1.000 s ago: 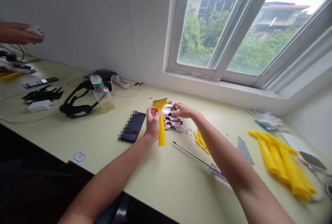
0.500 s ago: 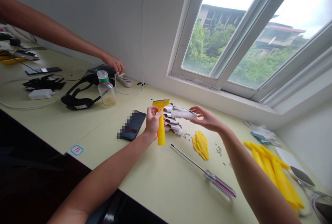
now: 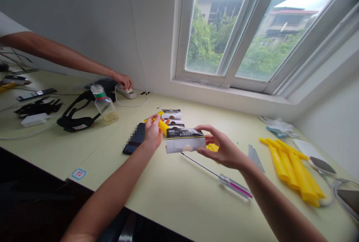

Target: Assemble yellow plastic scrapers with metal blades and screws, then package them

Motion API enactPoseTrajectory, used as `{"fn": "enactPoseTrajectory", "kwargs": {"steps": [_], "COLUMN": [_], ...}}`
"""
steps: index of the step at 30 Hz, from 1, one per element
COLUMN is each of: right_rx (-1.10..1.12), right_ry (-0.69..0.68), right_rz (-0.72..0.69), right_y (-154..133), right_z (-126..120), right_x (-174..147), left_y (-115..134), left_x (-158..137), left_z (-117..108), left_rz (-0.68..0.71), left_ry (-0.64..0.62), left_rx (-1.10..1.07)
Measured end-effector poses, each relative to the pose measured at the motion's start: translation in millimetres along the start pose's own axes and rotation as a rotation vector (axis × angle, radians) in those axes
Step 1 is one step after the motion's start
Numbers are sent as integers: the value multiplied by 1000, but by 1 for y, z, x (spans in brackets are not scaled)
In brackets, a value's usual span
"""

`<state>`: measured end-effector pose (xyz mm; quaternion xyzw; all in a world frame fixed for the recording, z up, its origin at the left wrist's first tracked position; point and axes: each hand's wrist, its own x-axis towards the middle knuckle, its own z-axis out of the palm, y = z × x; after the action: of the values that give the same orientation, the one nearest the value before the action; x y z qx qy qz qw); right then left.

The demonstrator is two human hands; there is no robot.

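My left hand [image 3: 153, 134] is closed around a yellow scraper [image 3: 163, 126], whose handle end now points right. That end lies close to the left edge of a white and black cardboard sleeve [image 3: 185, 141]; whether it is inside I cannot make out. Gripping the sleeve's right end between thumb and fingers is my right hand [image 3: 218, 146]. More printed sleeves [image 3: 171, 114] lie just behind. Below the held sleeve, a screwdriver [image 3: 234, 186] with a clear handle rests on the table. Yellow flat pieces [image 3: 212, 147] are mostly hidden by my right hand.
Left of my left hand lies a phone [image 3: 136, 141]. Farther left stand a plastic bottle [image 3: 106, 109] and a black head strap [image 3: 74, 122]. Another person's hand [image 3: 123, 81] touches a power strip [image 3: 126, 91]. Yellow handles [image 3: 294, 174], grey blades [image 3: 255, 158] and gloves [image 3: 280, 126] are at right.
The scraper has turned from upright to slanting, handle toward the right. My right hand has brought the sleeve nearer and lower, its printed face now showing. The view has shifted slightly.
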<state>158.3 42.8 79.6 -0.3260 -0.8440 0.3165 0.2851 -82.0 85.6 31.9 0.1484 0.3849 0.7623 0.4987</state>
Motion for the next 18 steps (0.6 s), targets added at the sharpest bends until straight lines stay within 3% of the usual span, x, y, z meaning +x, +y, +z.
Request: {"fn": "enactPoseTrajectory", "kwargs": {"steps": [5, 11, 15, 18], "right_rx": [-58, -77, -44, 64], "right_ry": [85, 104, 120, 186], "right_rz": [-57, -70, -16, 93], "right_y": [9, 15, 24, 34], "right_z": [11, 13, 16, 20], "right_x": [1, -2, -2, 0], "left_y": [-12, -11, -17, -24], "left_x": [-22, -25, -23, -28], "left_z": [3, 6, 2, -2], "left_rz": [-112, -123, -113, -21], "left_ry": [-114, -133, -283, -425], "left_rx": [103, 189, 271, 298]}}
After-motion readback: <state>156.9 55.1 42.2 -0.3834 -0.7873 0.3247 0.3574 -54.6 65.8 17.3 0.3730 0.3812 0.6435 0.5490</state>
